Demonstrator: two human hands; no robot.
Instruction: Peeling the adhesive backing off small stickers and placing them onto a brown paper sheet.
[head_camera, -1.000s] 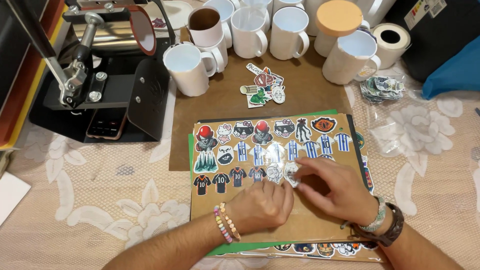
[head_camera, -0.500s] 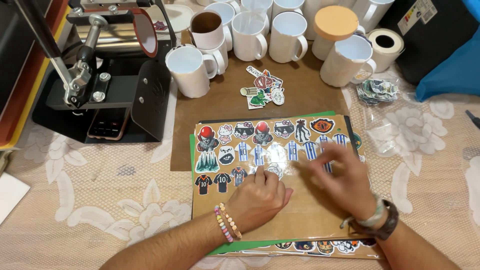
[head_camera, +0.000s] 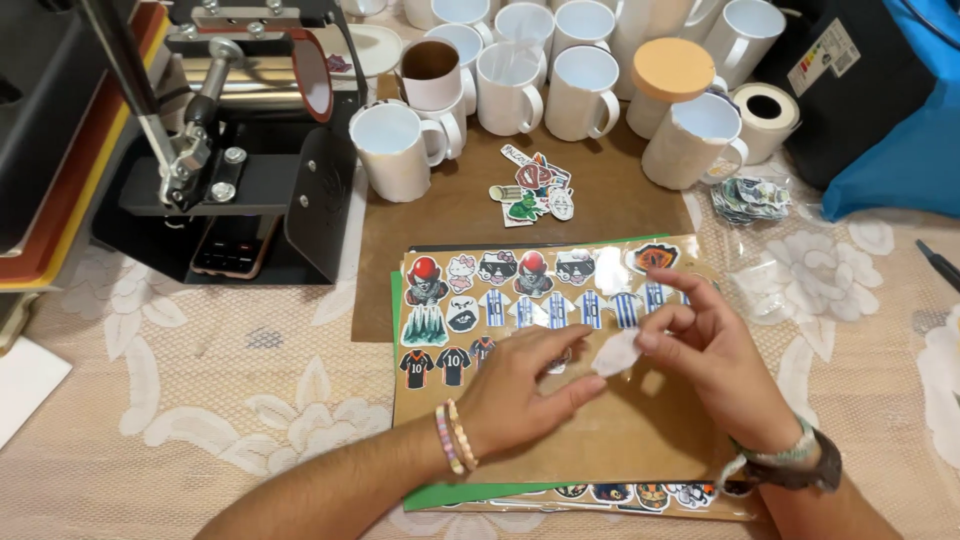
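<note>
Your right hand (head_camera: 715, 365) pinches a small pale sticker (head_camera: 615, 352) over the brown sheet (head_camera: 620, 430) of stickers, your left hand (head_camera: 525, 385) lies flat and open on it, while the white mugs (head_camera: 520, 85) behind appear empty.

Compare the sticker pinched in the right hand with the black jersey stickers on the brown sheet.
The sticker in the right hand shows only a plain white side; the black jersey stickers show their printed fronts. The right hand holds its sticker lifted off the brown sheet; the jerseys lie flat on it in a row. The left hand rests beside them. Both are small cut-out stickers.
</note>
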